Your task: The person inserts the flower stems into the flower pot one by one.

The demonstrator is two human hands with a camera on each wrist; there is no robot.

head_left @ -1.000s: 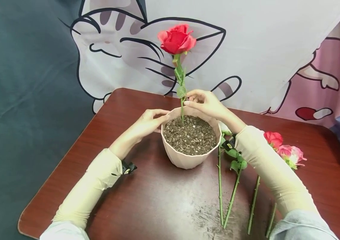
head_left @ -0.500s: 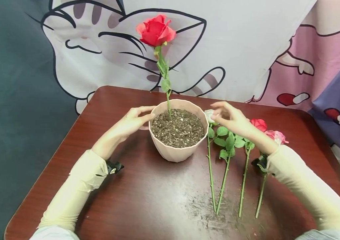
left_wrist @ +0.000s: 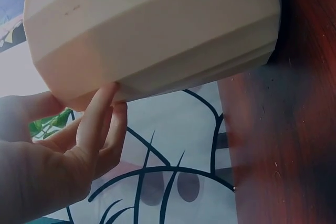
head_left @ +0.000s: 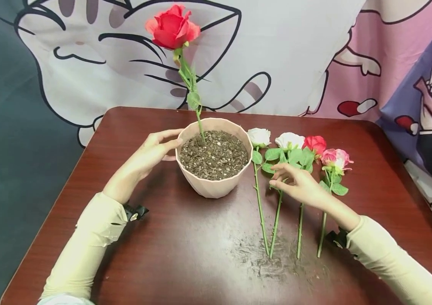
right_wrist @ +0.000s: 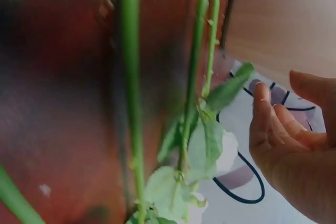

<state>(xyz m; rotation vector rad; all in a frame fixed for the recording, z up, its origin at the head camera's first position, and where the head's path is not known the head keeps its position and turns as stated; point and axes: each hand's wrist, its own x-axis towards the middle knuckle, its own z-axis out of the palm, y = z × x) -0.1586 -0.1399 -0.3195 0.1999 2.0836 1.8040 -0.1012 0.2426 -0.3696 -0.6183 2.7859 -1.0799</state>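
A pale pink faceted flowerpot [head_left: 212, 188] filled with dark soil [head_left: 216, 159] stands on the table. One red rose [head_left: 173, 27] is planted near its back left, leaning left. My left hand [head_left: 145, 156] holds the pot's left side, thumb at the rim and fingers against the outer wall [left_wrist: 157, 30]. Over the stems of the loose flowers, my right hand [head_left: 299, 186] hovers with fingers loosely bent and nothing in them. Beneath and behind it lie two white roses [head_left: 259, 137], a red rose [head_left: 315, 145] and a pink-and-white flower [head_left: 335, 159].
The stems [head_left: 260, 207] point toward the front of the brown wooden table [head_left: 170, 241]. Wet-looking marks [head_left: 265, 262] show near the stem ends. Behind the table hangs a cloth [head_left: 288, 63] printed with a cartoon cat.
My right hand has left the planted rose's stem and moved right and nearer, over the loose flowers. My left hand stays at the pot. The head view has shifted right.
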